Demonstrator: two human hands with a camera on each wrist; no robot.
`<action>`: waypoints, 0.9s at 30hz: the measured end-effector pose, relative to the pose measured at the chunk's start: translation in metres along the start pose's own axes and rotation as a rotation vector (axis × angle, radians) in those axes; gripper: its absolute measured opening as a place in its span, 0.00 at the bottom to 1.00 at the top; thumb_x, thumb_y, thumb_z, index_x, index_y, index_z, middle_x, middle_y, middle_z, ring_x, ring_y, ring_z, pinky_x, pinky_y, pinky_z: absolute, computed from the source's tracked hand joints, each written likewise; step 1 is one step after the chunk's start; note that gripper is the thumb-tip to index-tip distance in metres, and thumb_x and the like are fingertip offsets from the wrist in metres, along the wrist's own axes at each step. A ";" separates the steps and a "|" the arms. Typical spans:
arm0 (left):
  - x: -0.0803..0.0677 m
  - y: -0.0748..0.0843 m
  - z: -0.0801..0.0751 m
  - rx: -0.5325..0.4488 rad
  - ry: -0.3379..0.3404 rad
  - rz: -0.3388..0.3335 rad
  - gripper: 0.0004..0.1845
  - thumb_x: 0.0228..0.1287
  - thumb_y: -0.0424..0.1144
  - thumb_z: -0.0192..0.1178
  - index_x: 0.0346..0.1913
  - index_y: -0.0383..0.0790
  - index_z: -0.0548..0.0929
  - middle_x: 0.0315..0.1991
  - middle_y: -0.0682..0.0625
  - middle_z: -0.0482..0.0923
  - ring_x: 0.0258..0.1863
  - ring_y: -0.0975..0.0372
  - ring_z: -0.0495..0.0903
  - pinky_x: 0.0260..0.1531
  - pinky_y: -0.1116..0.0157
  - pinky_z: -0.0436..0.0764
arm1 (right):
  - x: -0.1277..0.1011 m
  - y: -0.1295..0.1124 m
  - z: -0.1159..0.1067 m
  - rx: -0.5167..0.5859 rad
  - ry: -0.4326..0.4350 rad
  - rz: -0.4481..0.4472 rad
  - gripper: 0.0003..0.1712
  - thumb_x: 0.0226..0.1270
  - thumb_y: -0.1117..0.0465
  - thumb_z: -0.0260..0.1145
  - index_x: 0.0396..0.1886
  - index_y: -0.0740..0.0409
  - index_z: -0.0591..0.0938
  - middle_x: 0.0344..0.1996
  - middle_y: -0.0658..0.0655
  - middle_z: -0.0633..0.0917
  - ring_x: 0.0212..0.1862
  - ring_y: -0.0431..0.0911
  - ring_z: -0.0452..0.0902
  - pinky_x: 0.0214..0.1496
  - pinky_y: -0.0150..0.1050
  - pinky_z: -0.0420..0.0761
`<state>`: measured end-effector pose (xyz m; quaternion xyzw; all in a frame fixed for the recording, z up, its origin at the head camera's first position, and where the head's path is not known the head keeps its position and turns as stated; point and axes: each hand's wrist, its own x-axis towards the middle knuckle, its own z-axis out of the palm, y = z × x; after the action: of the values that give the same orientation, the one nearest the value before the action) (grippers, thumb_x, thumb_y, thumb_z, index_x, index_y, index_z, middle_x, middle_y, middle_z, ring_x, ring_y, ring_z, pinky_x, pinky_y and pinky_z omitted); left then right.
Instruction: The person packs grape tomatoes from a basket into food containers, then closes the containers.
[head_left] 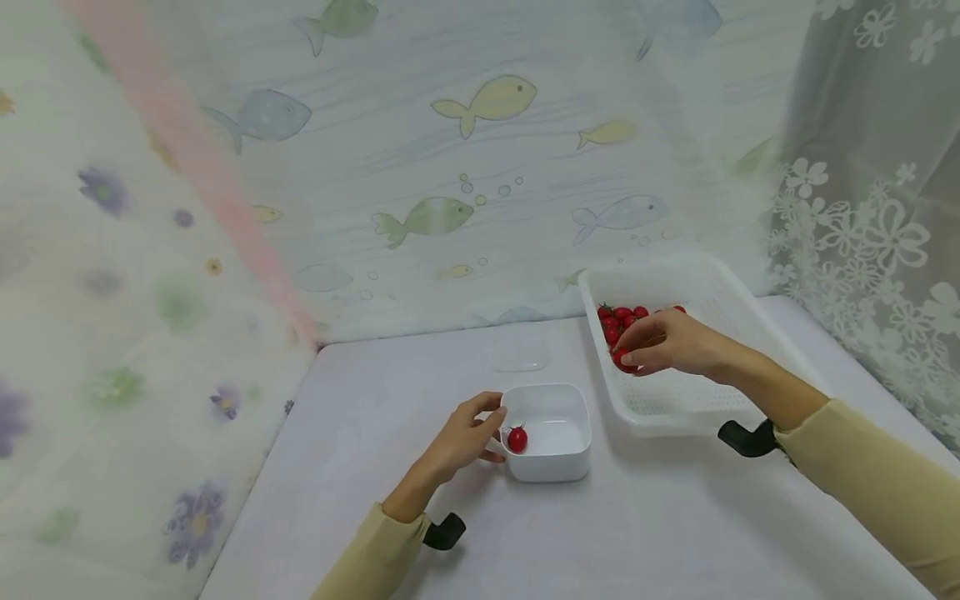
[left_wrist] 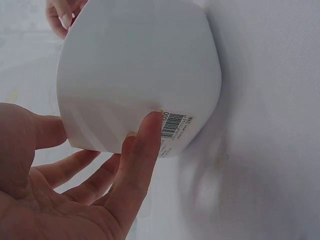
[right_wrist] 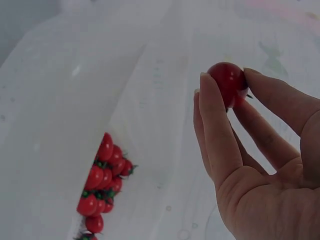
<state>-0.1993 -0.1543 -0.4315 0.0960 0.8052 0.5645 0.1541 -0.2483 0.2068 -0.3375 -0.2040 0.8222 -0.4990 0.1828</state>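
Note:
My right hand [head_left: 678,342] pinches a red cherry tomato [right_wrist: 229,82] between thumb and fingertips, over the left side of a white perforated basket [head_left: 645,421]. More cherry tomatoes [right_wrist: 102,175] with green stems lie heaped in that basket, beyond the hand. To the left stands a small white square container [head_left: 551,468]. One cherry tomato [head_left: 517,439] sits inside it, by its left wall. My left hand [head_left: 467,437] rests spread fingers against the container's left side. In the left wrist view, one long fingertip touches the wall beside a barcode label [left_wrist: 173,126].
A clear flat lid [head_left: 520,360] lies on the white tabletop [head_left: 375,417] behind the small container. Fish-patterned cloth [head_left: 450,275] hangs along the back edge, and a lace curtain [head_left: 862,242] hangs at the right. The basket's raised rim stands close to the container's right.

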 end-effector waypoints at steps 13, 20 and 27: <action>0.000 0.000 0.001 0.008 0.012 0.000 0.23 0.81 0.44 0.52 0.72 0.40 0.71 0.68 0.40 0.70 0.42 0.54 0.81 0.34 0.59 0.91 | -0.005 -0.011 0.027 -0.015 -0.007 -0.017 0.19 0.70 0.60 0.70 0.57 0.65 0.83 0.49 0.61 0.86 0.48 0.56 0.86 0.57 0.47 0.86; -0.001 0.001 0.001 0.002 0.004 0.006 0.23 0.81 0.43 0.52 0.72 0.37 0.70 0.68 0.38 0.69 0.43 0.52 0.81 0.34 0.59 0.91 | 0.000 -0.016 0.053 -0.006 -0.031 -0.060 0.16 0.70 0.61 0.69 0.54 0.63 0.84 0.46 0.60 0.87 0.46 0.54 0.86 0.52 0.45 0.88; 0.001 0.001 0.000 -0.008 0.000 -0.005 0.23 0.81 0.43 0.52 0.72 0.38 0.71 0.68 0.39 0.69 0.42 0.55 0.81 0.34 0.58 0.91 | 0.013 -0.014 0.074 0.042 -0.072 -0.095 0.15 0.71 0.61 0.69 0.53 0.64 0.84 0.45 0.60 0.87 0.45 0.56 0.86 0.51 0.45 0.88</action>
<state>-0.2001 -0.1541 -0.4302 0.0933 0.8034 0.5671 0.1556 -0.2196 0.1395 -0.3587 -0.2564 0.7939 -0.5167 0.1926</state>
